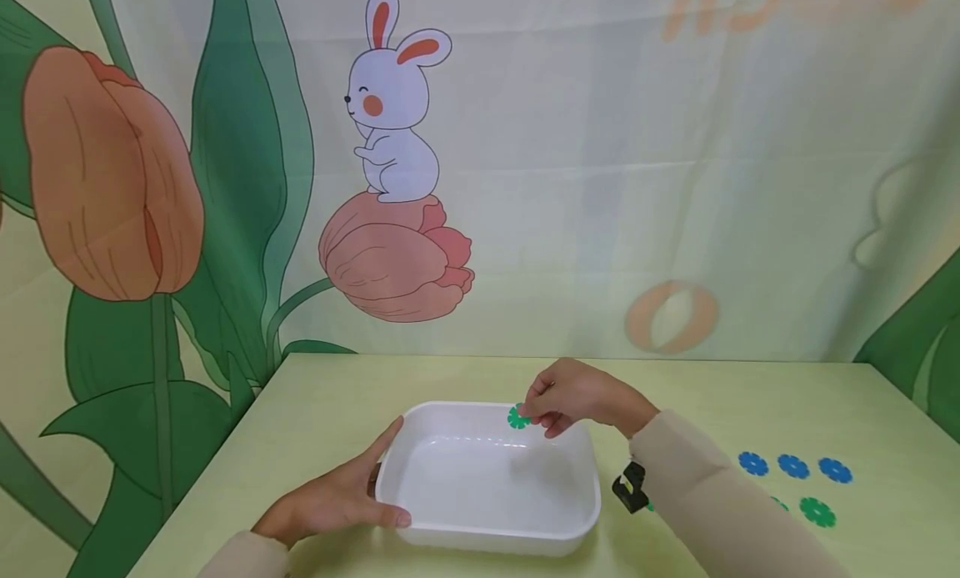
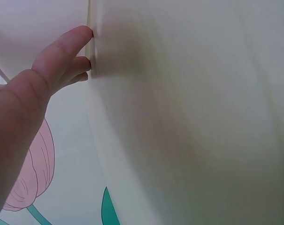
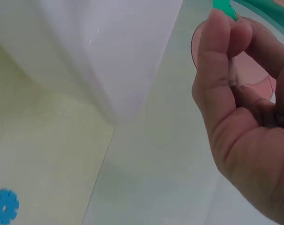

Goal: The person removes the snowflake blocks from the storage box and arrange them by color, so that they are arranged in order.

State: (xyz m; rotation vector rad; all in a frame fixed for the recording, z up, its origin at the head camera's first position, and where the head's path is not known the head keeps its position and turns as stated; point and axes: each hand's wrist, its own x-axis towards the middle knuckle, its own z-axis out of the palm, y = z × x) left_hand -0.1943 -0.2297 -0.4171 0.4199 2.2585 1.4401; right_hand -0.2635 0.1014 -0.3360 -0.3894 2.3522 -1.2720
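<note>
A white plastic basin [image 1: 480, 535] stands on the table, with nothing visible in it. My left hand [image 1: 341, 495] rests against its left side, fingers spread along the wall and thumb by the front left corner. In the left wrist view the fingers of the left hand [image 2: 43, 75] look nearly straight. Over the basin's back right rim, my right hand [image 1: 577, 396] pinches a green notched plastic disc [image 1: 517, 417] between thumb and fingertips. Only part of this green disc [image 3: 225, 7] shows above the right hand [image 3: 245, 103] in the right wrist view.
Right of the basin, a row of blue notched discs [image 1: 793, 466] lies on the pale table [image 1: 330, 403]. Nearer is a green disc [image 1: 817, 512], with others partly hidden by the right sleeve [image 1: 720, 486]. A printed curtain [image 1: 570, 186] hangs behind the table.
</note>
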